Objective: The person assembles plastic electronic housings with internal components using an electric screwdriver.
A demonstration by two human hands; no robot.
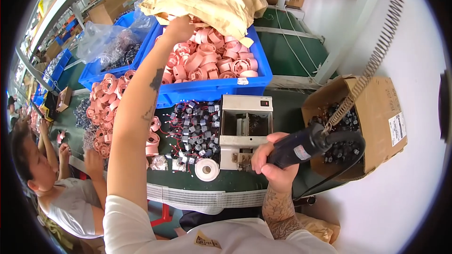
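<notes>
Head view: pink rings (193, 61), black power tool (296, 150)

Near the blue bin's (216, 87) left edge, the left hand (181, 29) reaches over the rings, grip impossible to tell. The right hand (275, 162) clasps the tool above the surface's (288, 108) near edge.

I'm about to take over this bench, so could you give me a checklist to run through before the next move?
1. Right hand gripping the black handheld tool: ok.
2. Coil spring reaching the tool: ok.
3. Left hand holding a part: cannot tell, its grip is hidden.
4. Blue bin stocked: ok, pink rings heaped inside.
5. Bin fully uncovered: not ok, brown sack over its far side.
</notes>
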